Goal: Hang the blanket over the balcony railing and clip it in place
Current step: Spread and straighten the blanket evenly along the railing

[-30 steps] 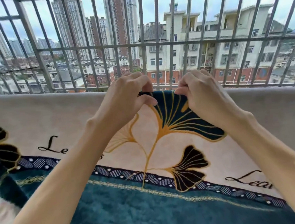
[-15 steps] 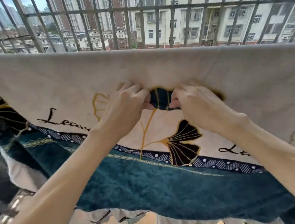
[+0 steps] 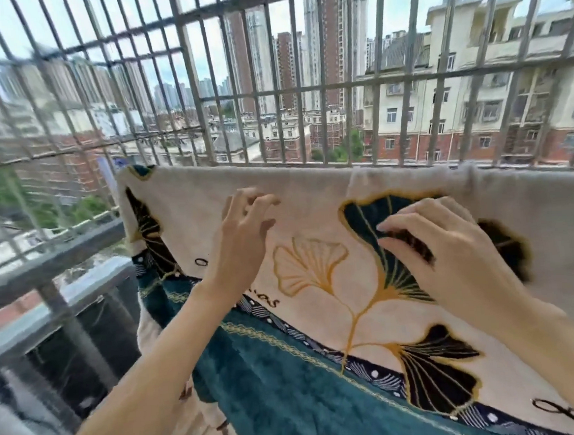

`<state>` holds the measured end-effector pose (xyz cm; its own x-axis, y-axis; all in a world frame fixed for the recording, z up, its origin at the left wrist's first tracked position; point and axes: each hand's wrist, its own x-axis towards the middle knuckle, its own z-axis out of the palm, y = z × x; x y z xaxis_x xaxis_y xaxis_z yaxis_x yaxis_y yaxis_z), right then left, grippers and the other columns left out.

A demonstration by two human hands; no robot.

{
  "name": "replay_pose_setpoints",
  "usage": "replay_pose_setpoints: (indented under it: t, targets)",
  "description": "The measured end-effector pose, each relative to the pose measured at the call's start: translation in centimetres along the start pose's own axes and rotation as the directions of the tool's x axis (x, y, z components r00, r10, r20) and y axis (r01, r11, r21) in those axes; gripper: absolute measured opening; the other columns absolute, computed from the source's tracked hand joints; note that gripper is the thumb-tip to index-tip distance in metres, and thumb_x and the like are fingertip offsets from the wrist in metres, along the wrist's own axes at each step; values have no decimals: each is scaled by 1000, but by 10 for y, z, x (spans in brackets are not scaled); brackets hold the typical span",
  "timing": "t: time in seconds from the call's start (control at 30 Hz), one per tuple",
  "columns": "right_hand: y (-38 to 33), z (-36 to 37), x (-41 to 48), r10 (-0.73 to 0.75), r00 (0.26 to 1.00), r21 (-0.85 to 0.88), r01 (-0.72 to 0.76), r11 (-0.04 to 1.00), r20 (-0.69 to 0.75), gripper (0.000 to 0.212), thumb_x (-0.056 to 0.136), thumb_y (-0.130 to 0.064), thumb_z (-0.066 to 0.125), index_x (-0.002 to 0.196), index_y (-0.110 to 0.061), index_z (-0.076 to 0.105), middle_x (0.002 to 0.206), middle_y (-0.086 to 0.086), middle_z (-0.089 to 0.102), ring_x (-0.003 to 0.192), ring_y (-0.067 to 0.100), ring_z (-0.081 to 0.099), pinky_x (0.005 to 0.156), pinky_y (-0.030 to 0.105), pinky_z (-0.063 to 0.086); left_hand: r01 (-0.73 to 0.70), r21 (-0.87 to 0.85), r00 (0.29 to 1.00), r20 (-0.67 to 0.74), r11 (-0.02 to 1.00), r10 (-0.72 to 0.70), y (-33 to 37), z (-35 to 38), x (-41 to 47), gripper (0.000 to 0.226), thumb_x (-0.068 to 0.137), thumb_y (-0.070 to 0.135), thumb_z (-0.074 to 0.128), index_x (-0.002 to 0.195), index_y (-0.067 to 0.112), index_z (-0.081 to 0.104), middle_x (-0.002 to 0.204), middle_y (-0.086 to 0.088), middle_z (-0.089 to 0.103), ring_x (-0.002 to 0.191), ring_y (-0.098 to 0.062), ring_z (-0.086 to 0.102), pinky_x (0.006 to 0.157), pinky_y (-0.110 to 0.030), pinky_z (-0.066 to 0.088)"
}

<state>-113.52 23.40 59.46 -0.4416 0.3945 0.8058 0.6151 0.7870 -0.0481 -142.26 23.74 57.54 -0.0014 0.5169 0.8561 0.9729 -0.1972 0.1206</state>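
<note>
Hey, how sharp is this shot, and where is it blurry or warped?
Head view: soft, even daylight, no glare; motion blur smears the railing and grille bars at left, and slightly the right hand; the leaf print on the blanket is fairly crisp mid-frame; the wide lens bows the bars toward the edges.

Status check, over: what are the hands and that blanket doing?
Left hand open at the blanket, gripping nothing. Right hand resting on it, fingers relaxed. Blanket draped over railing. No clip in view.
</note>
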Motion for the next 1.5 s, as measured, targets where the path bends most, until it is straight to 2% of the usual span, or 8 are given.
replay_pose_setpoints:
  t: [0.17,0.27,0.43,0.7,1.0,1.13,1.37,1.5]
  targets:
    - [-23,21,45,6,1000,37,-7,999,21,27,87,-27,67,111,-14,70,107,0,64,105,23,53,97,38,41,69,103,996,51,992,-75,-57,-17,25,41,81,9,74,120,8,62,121,-11,59,112,-28,54,100,-25,39]
    - [-33,45,77,15,999,-10,-15,1000,35,33,82,-26,74,112,-13,70,108,1,63,105,22,51,95,37,41,69,130,997,15,989,-71,-87,-21,45,37,81,22,76,113,9,63,111,-7,64,104,-26,60,87,-37,52]
    - [-47,89,117,85,996,-123,-79,989,42,48,78,-38,75,117,-11,67,111,4,64,108,26,54,94,41,46,-110,45,994,-2,993,110,-117,-23,68,13,83,16,75,94,14,69,94,0,70,92,-21,62,81,-37,55]
    - [-60,116,134,144,981,-181,-167,969,-132,18,87,-24,70,93,-7,74,94,8,68,96,30,56,85,33,44,-251,14,959,143,968,246,-133,-23,88,13,95,-2,48,98,5,59,107,-14,58,108,-28,48,89,-40,47]
    - [-82,111,134,147,988,-395,-113,912,56,24,97,-25,55,94,-2,64,101,20,64,104,36,53,96,43,38,-318,50,944,107,947,312,-150,-23,60,18,94,1,38,97,4,55,103,-15,55,109,-34,46,95,-40,34]
    - [-90,128,101,99,982,-441,-18,897,162,25,94,-23,51,84,-3,61,85,17,61,87,38,55,82,49,43,-449,51,886,157,892,436,-154,-26,32,35,81,-3,25,92,4,57,92,-15,55,96,-35,49,97,-43,31]
    - [-96,172,49,63,922,-391,99,915,381,18,75,-8,45,71,-11,63,72,10,61,72,31,56,72,36,34,-545,60,816,265,836,513,-177,-12,-35,20,92,1,42,82,6,59,80,-12,56,78,-31,50,86,-45,41]
    - [-106,188,28,56,858,-360,154,920,511,18,58,-1,56,67,-15,62,67,4,60,63,26,55,60,30,46,-590,66,767,358,804,533,-186,-7,-64,14,86,-1,48,83,8,59,81,-10,56,79,-30,50,93,-46,41]
